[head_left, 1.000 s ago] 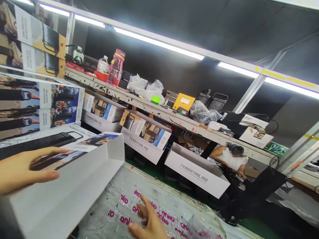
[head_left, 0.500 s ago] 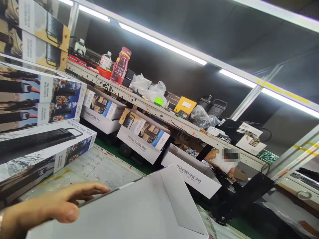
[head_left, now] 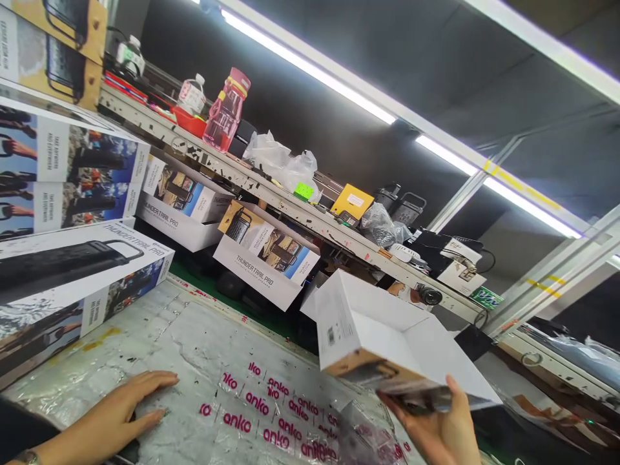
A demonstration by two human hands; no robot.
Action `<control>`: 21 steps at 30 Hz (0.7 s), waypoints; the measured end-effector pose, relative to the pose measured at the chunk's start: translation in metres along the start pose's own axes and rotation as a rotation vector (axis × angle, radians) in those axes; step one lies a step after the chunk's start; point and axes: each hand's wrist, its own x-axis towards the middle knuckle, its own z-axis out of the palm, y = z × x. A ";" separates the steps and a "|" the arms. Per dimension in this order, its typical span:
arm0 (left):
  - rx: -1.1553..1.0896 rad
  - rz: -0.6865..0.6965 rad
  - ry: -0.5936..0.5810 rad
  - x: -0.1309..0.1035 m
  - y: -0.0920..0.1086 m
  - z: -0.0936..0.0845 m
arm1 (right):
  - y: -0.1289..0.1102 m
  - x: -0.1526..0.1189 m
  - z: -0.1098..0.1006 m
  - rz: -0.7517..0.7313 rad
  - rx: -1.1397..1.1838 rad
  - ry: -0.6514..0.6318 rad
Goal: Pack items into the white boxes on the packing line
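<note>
White carton: an open box lid (head_left: 387, 336), white inside with printed outer sides, sits at about 4 o'clock, tilted with its hollow side up and toward the onlooker.
Right hand: the right hand (head_left: 443, 429) at 5 o'clock grips the lid's near lower edge, thumb up against the side and fingers curled beneath it.
Left hand: the left hand (head_left: 121, 410) at 8 o'clock lies flat, palm down, fingers stretched out and slightly spread, holding nothing.
Bench cover: clear plastic sheeting (head_left: 261, 407) printed with pink "anko" marks covers the worktable (head_left: 159, 336); the left palm presses on it.
Wrist: a watch or band (head_left: 26, 457) shows at the bottom left edge, by the left wrist.
Stacked goods: at 9 o'clock, long Thunder Trail Pro speaker boxes (head_left: 72, 278) lie piled on the table's left end, near the left hand but apart from it.
Middle distance: at 11 to 12 o'clock, more open Thunder Trail Pro lids (head_left: 266, 258) lean in a row beyond the table's far edge, under a shelf.
Shelf: the long metal shelf (head_left: 290, 210) slants from 10 o'clock down toward 3 o'clock.
On the shelf: a pink water bottle (head_left: 225, 113), a small clear bottle (head_left: 192, 97) beside it, crumpled white plastic bags (head_left: 281, 161), a yellow box (head_left: 352, 201) and black speakers (head_left: 402, 203).
Overhead: tube lights (head_left: 310, 68) run along the frame at 12 to 2 o'clock.
</note>
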 end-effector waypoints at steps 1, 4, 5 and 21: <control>0.029 0.021 0.016 -0.001 -0.003 0.002 | -0.004 0.012 0.013 -0.038 0.017 0.026; 0.074 0.065 0.057 -0.002 -0.002 0.004 | -0.010 0.046 0.050 -0.098 0.032 0.034; 0.085 0.072 0.066 -0.002 0.000 0.004 | -0.010 0.056 0.062 -0.093 0.025 0.018; 0.135 0.173 0.137 -0.002 0.016 0.010 | 0.217 -0.006 0.128 -0.042 -0.468 -0.336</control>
